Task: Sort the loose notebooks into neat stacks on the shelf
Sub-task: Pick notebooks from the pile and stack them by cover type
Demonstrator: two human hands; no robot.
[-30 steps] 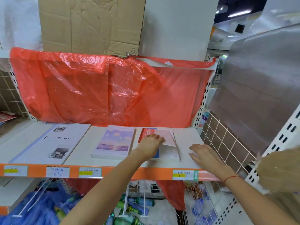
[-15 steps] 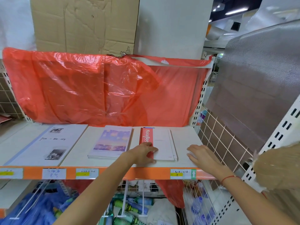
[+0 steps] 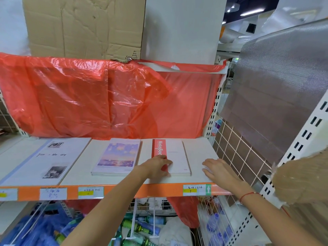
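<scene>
A white notebook with a red spine strip (image 3: 174,154) lies flat on the white shelf (image 3: 200,148), on top of a small stack. My left hand (image 3: 157,167) rests on its near left corner, fingers laid over the red strip. My right hand (image 3: 217,170) lies flat on the bare shelf just right of that stack, fingers straight. A stack of notebooks with a purple sky cover (image 3: 118,156) sits to the left. Further left lies a large white "Time Memory" book (image 3: 48,160).
Red plastic sheeting (image 3: 99,100) hangs behind the shelf under a cardboard box (image 3: 83,27). An orange price rail (image 3: 124,191) fronts the shelf. A wire grid panel (image 3: 236,153) closes the right side. Wire baskets of bottles (image 3: 142,226) sit below.
The red-spined stack has been squared up; the pink sheet and blue edge that stuck out a second ago no longer show. My left hand slid back to its near corner. My right hand stayed put.
</scene>
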